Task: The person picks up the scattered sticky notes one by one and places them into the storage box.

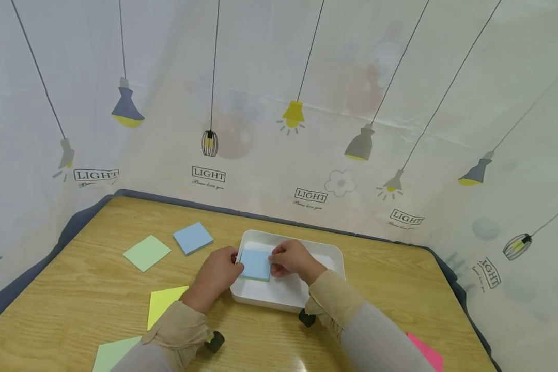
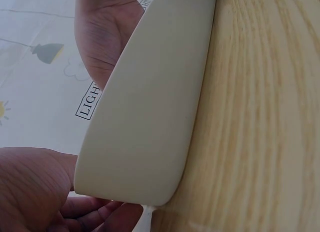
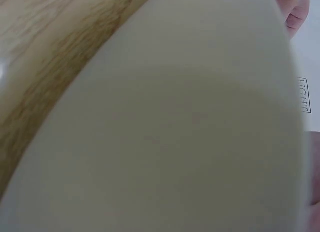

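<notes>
Clearly, the right hand (image 1: 292,260) pinches the right edge of the blue note pad (image 1: 256,264), which is between both hands, inside the white tray (image 1: 265,301). The left hand (image 1: 217,271) grips the tray's left rim. In both wrist views, the tray's wall hides the pad. Outward, the left sleeve (image 1: 179,328) partly covers a yellow sheet (image 1: 159,307).

Tray (image 1: 279,292) smooth, plastic-looking; blue pad (image 1: 256,264) matt paper; table (image 1: 386,281) wood-grained, slightly glossy.
</notes>
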A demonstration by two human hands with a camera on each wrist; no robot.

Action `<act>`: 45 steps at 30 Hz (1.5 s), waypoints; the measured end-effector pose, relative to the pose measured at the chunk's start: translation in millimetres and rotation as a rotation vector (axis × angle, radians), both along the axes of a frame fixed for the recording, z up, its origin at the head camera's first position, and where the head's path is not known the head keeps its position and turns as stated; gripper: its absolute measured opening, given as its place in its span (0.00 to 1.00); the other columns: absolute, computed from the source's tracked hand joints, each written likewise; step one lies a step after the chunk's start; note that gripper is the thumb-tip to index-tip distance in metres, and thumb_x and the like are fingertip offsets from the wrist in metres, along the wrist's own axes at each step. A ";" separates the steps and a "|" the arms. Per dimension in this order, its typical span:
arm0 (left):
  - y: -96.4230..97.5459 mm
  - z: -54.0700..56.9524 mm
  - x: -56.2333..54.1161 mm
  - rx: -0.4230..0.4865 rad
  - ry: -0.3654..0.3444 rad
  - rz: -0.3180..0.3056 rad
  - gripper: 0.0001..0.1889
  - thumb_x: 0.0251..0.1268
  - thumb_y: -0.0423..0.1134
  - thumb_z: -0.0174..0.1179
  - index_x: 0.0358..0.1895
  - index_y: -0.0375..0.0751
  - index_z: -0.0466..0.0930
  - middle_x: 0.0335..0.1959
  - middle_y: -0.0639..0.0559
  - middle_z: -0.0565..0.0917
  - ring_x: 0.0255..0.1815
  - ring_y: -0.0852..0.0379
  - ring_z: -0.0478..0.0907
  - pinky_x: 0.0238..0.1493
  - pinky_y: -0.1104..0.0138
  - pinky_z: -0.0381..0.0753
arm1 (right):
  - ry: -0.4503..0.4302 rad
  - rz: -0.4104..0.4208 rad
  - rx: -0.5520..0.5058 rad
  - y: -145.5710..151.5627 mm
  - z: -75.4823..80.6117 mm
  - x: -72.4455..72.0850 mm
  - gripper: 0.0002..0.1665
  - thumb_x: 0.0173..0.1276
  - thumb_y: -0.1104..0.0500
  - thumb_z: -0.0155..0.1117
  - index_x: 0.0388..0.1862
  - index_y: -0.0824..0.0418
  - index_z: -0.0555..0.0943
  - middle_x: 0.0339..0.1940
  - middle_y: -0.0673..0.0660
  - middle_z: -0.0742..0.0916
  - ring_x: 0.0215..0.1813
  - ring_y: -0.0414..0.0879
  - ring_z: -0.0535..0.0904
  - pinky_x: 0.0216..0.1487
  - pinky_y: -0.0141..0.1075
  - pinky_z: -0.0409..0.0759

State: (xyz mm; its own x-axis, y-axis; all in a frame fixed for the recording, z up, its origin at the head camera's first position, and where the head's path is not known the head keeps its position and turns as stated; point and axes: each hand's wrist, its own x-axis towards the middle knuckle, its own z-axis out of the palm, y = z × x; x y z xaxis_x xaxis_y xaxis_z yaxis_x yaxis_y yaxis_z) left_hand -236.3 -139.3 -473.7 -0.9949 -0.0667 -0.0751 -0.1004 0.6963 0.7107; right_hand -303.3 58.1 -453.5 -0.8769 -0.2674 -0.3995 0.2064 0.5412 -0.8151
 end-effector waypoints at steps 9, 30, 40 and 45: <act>0.6 -1.6 -2.1 0.001 -0.008 0.005 0.19 0.65 0.39 0.60 0.57 0.34 0.81 0.47 0.44 0.86 0.43 0.52 0.80 0.51 0.53 0.81 | -0.014 -0.002 0.016 1.5 -2.5 -1.2 0.09 0.70 0.63 0.66 0.45 0.68 0.81 0.31 0.61 0.88 0.27 0.44 0.85 0.33 0.37 0.87; -0.4 0.4 0.3 0.005 -0.014 0.003 0.20 0.66 0.39 0.59 0.58 0.35 0.80 0.50 0.44 0.85 0.45 0.51 0.79 0.52 0.52 0.80 | 0.070 -0.040 0.002 47.3 7.3 15.5 0.15 0.73 0.58 0.63 0.53 0.66 0.81 0.42 0.61 0.87 0.36 0.46 0.87 0.40 0.39 0.88; -0.4 -0.2 0.8 0.006 0.014 -0.012 0.16 0.65 0.38 0.59 0.54 0.35 0.82 0.44 0.46 0.85 0.40 0.52 0.77 0.47 0.55 0.79 | 0.145 -0.083 -0.047 98.0 23.2 40.4 0.17 0.76 0.57 0.58 0.57 0.66 0.79 0.48 0.63 0.86 0.39 0.48 0.86 0.41 0.42 0.88; -0.4 -1.2 0.1 0.008 0.013 -0.015 0.16 0.65 0.38 0.59 0.53 0.36 0.82 0.43 0.47 0.85 0.38 0.52 0.76 0.45 0.56 0.79 | 0.170 -0.105 -0.038 128.5 28.7 52.1 0.20 0.77 0.55 0.58 0.60 0.67 0.77 0.48 0.63 0.85 0.41 0.48 0.86 0.42 0.43 0.88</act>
State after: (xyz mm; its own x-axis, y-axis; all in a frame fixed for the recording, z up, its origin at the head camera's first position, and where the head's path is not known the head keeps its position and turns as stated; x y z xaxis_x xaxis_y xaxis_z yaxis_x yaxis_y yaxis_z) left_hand -236.2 -139.7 -474.9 -0.9967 -0.0517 -0.0627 -0.0810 0.6919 0.7174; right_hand -251.2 186.5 -424.8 -0.9547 -0.1830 -0.2346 0.1178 0.4917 -0.8627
